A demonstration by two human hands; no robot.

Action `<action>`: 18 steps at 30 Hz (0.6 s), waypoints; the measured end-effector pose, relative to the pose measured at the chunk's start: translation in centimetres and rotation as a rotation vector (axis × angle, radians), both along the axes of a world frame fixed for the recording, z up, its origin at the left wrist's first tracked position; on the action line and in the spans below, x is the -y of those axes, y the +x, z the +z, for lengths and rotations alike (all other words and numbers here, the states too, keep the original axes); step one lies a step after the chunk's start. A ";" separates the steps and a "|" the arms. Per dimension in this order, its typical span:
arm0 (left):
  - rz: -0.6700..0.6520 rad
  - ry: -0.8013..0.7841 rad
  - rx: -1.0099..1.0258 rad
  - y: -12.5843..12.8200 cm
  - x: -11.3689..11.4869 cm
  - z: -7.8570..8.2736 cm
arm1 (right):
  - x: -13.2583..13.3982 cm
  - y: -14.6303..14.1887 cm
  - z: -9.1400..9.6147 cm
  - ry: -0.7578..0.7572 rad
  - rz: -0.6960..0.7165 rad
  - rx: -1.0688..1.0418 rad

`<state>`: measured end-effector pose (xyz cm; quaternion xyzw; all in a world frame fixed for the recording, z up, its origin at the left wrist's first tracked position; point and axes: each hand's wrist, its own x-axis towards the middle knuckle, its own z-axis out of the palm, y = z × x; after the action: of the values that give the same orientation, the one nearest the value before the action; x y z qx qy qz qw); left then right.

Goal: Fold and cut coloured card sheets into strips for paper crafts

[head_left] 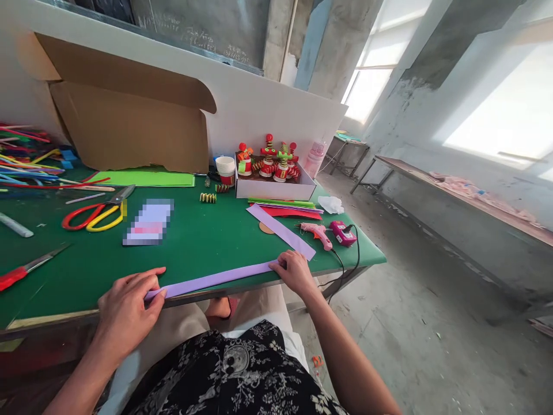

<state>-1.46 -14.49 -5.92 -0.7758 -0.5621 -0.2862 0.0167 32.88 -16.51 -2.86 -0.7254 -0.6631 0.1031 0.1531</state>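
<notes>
A long narrow purple paper strip (216, 279) stretches along the front edge of the green table. Its left end is pinched by my left hand (132, 302), thumb below and fingers above. At the other end my right hand (296, 271) grips the strip between thumb and fingers. Just beyond my right hand lies a wider purple paper strip (283, 231), slanting across the table. Under that wider strip a round brown disc (266, 228) partly shows. A pink glue gun (317, 234) rests to the right, beside a magenta box with a black cord (343, 233).
Scissors with red and yellow handles (97, 214) and a red-handled knife (30, 267) lie on the left, near colourful pipe cleaners (30, 158). A white box (276, 189) of paper-spring figures stands behind, with paper cups (225, 167) and coloured strips (287, 208) close by.
</notes>
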 end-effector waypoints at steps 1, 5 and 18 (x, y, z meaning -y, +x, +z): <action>-0.001 0.000 -0.003 0.0 0.0 0.0 | 0.0 -0.1 0.1 -0.006 -0.003 0.004; -0.007 -0.005 0.015 0.0 -0.1 0.0 | -0.2 -0.1 0.1 0.020 0.010 0.035; -0.030 -0.013 0.027 0.1 -0.3 -0.1 | -0.2 -0.5 0.3 -0.013 -0.016 0.082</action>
<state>-1.37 -14.20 -6.00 -0.7803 -0.5524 -0.2932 -0.0004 32.35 -16.29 -2.57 -0.7352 -0.6624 0.0762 0.1220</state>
